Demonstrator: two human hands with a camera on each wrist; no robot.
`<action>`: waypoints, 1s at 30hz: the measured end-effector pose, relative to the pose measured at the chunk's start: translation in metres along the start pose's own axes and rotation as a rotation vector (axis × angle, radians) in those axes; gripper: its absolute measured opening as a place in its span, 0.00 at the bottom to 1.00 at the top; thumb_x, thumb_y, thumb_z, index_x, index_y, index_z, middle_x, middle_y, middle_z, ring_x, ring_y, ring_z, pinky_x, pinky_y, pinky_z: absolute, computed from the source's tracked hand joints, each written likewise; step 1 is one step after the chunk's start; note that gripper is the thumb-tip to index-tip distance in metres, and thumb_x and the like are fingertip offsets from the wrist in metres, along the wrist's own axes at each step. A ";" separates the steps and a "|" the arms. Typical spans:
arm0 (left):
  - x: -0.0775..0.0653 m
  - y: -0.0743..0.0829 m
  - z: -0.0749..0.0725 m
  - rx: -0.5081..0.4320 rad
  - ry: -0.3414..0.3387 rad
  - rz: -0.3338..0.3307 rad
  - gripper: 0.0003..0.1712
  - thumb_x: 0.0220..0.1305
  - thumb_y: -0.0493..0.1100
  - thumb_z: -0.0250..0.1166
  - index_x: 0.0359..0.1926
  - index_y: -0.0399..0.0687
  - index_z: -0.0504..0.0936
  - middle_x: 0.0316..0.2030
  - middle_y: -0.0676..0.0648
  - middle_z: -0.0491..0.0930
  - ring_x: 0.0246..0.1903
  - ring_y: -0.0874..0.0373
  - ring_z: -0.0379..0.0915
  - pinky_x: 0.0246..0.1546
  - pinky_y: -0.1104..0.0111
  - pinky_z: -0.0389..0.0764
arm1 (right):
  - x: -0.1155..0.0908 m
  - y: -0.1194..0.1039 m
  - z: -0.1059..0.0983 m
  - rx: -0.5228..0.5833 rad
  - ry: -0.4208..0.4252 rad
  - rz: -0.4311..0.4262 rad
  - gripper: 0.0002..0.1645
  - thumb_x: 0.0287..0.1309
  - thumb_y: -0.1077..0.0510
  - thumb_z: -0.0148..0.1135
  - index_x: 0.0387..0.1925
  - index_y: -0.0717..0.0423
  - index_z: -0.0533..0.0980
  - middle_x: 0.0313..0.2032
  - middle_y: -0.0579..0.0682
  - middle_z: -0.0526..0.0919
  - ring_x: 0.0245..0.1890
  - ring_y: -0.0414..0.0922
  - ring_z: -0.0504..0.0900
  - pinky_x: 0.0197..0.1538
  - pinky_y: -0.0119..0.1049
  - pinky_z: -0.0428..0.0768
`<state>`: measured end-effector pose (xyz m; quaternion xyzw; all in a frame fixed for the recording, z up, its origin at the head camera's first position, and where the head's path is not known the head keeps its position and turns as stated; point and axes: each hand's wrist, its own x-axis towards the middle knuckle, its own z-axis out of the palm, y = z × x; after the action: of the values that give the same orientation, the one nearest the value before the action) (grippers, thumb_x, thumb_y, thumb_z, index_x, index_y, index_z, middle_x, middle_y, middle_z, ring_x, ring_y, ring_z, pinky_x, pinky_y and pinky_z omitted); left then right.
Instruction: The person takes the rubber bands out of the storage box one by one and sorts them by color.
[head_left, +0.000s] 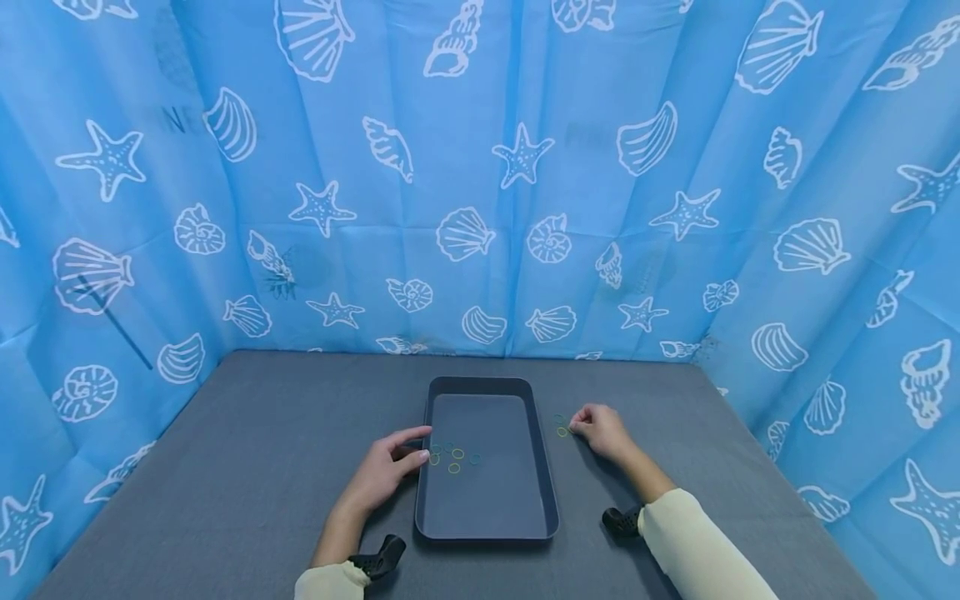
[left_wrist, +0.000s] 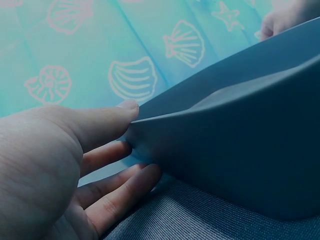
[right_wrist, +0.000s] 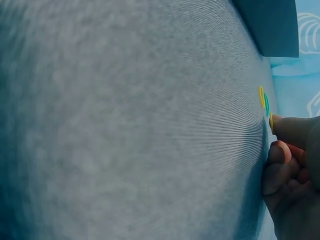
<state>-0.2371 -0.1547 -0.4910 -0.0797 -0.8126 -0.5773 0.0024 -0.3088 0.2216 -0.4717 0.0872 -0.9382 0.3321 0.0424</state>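
A dark grey rectangular tray (head_left: 551, 500) lies on the table. My left hand (head_left: 381, 473) rests at its left side; in the left wrist view the thumb touches the rim (left_wrist: 175, 114) and other fingers lie along the outer wall. Right of the tray, my right hand (head_left: 602, 431) pinches a thin yellow rubber band (right_wrist: 271, 123) at its fingertips, close to the tabletop. Beside these fingertips lie another yellow rubber band (head_left: 562, 432) and a green one (head_left: 558, 418). Inside the tray, near its left wall, are several yellow (head_left: 453, 468) and green rubber bands (head_left: 475, 459).
Grey cloth covers the table (head_left: 300, 417). A blue curtain (head_left: 465, 167) with white shells and starfish hangs behind and along both sides. Black wrist devices (head_left: 381, 558) sit at both cuffs.
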 end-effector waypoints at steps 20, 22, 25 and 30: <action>0.001 -0.001 0.002 0.018 0.004 0.008 0.22 0.66 0.45 0.65 0.61 0.53 0.79 0.61 0.45 0.73 0.57 0.46 0.70 0.58 0.43 0.65 | 0.000 0.008 0.000 0.072 0.054 0.018 0.05 0.56 0.65 0.66 0.26 0.60 0.80 0.25 0.47 0.80 0.25 0.42 0.73 0.32 0.38 0.71; 0.001 -0.001 0.002 0.021 0.005 0.008 0.22 0.66 0.45 0.65 0.60 0.54 0.79 0.61 0.44 0.73 0.57 0.46 0.70 0.58 0.43 0.65 | 0.000 0.010 -0.001 0.124 0.063 0.032 0.04 0.57 0.65 0.66 0.28 0.61 0.80 0.25 0.47 0.80 0.26 0.42 0.73 0.32 0.37 0.71; 0.001 -0.001 0.002 0.022 0.005 0.008 0.22 0.66 0.45 0.65 0.60 0.54 0.79 0.61 0.44 0.73 0.57 0.45 0.70 0.58 0.43 0.65 | 0.000 0.013 -0.001 0.179 0.067 0.050 0.04 0.58 0.65 0.66 0.30 0.63 0.80 0.26 0.48 0.79 0.25 0.42 0.73 0.29 0.35 0.72; 0.000 -0.001 0.002 0.027 0.004 0.007 0.22 0.66 0.45 0.64 0.61 0.53 0.78 0.61 0.44 0.73 0.57 0.46 0.70 0.58 0.44 0.65 | 0.001 0.010 -0.001 0.265 0.065 0.091 0.06 0.60 0.64 0.64 0.36 0.65 0.79 0.27 0.50 0.79 0.23 0.43 0.73 0.24 0.34 0.73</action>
<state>-0.2372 -0.1533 -0.4925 -0.0814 -0.8200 -0.5666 0.0071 -0.3114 0.2298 -0.4776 0.0388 -0.8873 0.4573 0.0456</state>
